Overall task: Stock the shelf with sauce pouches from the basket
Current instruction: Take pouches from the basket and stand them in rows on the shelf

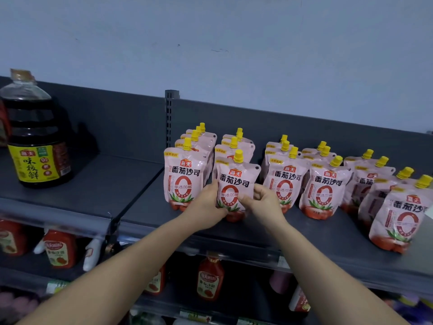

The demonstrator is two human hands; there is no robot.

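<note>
On the shelf (pixel 293 233), both hands (pixel 236 200) pinch the front pouch (pixel 236 181); it should stand straight in its row.

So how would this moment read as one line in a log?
step: setting pouch in row | left hand: on front pouch | right hand: on same pouch | pouch: upright on shelf | basket: not in view
</note>
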